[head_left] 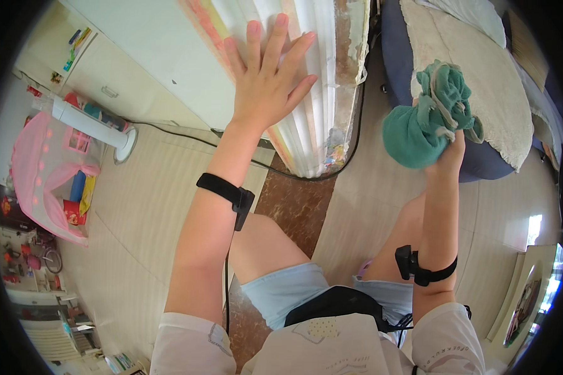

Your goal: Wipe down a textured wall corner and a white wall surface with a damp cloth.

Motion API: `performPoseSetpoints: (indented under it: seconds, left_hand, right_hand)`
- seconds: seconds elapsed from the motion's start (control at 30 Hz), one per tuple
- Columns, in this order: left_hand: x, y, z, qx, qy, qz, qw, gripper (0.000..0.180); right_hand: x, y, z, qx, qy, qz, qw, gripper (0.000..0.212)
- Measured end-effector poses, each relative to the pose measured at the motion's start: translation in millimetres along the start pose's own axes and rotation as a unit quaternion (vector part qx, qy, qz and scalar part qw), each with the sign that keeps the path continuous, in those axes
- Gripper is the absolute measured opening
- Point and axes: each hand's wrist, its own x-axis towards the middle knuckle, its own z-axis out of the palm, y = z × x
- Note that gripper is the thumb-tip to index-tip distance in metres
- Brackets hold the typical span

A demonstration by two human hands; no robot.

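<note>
My left hand (264,90) reaches forward with its fingers spread apart. It lies against, or just in front of, a white ridged panel (309,134) that looks like a folded accordion door at the end of a wall. No object is in that hand. On the right, my right hand (451,153) grips a bunched green cloth (413,134) with a pale edging. The cloth hides most of the fingers and stands out in front of the bed. Both forearms wear black straps with small black devices.
A bed with a cream cover (481,112) and blue side stands at the right. A black cable (319,179) runs over the floor around the panel's base. To the left are a white tower-like appliance (94,122) and a pink play tent (34,169). A screen (532,300) is at lower right.
</note>
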Motion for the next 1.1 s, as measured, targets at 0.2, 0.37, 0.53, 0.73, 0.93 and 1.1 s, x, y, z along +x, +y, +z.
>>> performPoseSetpoints:
  seconds: [0.2,0.37,0.53,0.73,0.93,1.1]
  left_hand:
    - [0,-1,-3,-0.001,-0.014,0.001,1.000,0.065]
    - [2,-5,-8,0.003,-0.015,0.005,1.000,0.062]
    - [12,12,-25,-0.012,0.029,0.016,0.999,0.051]
    - [93,73,-12,-0.100,0.156,0.138,0.973,0.041]
    - [193,165,-3,-0.282,0.184,0.154,0.929,0.042]
    - [218,258,54,-0.450,-0.012,0.157,0.879,0.048]
  right_hand:
    - [12,-9,9,0.108,-0.328,-0.026,0.938,0.051]
    - [10,-26,13,0.196,-0.307,0.015,0.931,0.039]
    - [14,-68,-1,0.153,-0.341,0.041,0.926,0.043]
    - [21,-130,-29,0.041,-0.250,-0.111,0.961,0.063]
    - [-19,-225,-28,-0.040,-0.166,-0.194,0.966,0.059]
    - [-47,-278,-44,-0.012,-0.183,-0.188,0.965,0.043]
